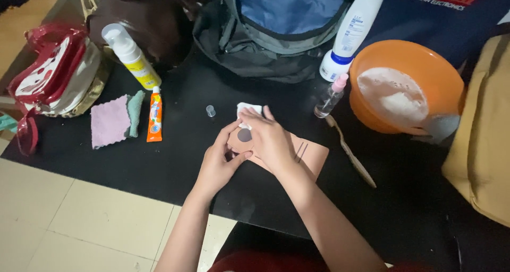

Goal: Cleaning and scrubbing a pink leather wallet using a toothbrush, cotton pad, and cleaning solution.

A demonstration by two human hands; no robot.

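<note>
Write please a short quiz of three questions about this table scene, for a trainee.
1. True or false: the right hand presses a white pad onto the tan sheet.
2. Which lies right beside the pink cloth? A) orange tube B) orange bowl C) wooden brush
3. Fill in: the small spray bottle has a ____ top.

Key
1. True: its fingers lie on the pad, and the left hand steadies the sheet.
2. A
3. pink
</note>
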